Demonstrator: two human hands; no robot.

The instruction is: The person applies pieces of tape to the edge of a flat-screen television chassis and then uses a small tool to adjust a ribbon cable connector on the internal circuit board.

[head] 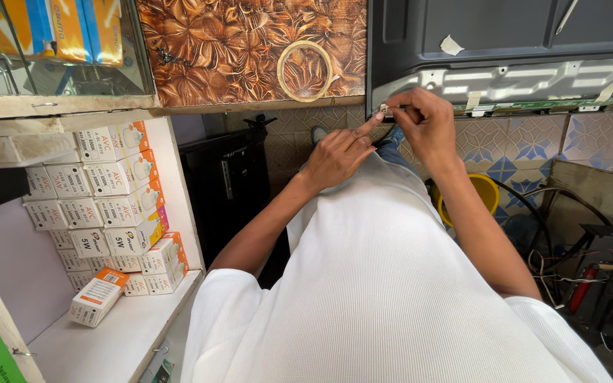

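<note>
From the head camera, the person in a white shirt looks down at both hands. The right hand (426, 124) pinches a small silver part (384, 108) at the corner of a big dark panel (505, 42), so its grip is narrow and closed on that part. The left hand (338, 156) points one finger up to the same corner, and the fingertip touches just beside the part. Its other fingers are curled in and hold nothing.

The panel leans at the top right, with a grey metal strip (533, 81) along its lower edge. Three bits of pale tape stick to it.

A ring of tape (304, 71) hangs on the brown flower-pattern board (250, 50), well apart from the hands. A yellow bucket (489, 191) sits on the tiled floor (526, 145) by the right arm; what is in it is hidden. Tangled wires (569, 276) lie at the right.

On the left, a white shelf (108, 340) holds a stack of many small white and orange boxes (108, 206). One box (98, 296) lies alone in front.
</note>
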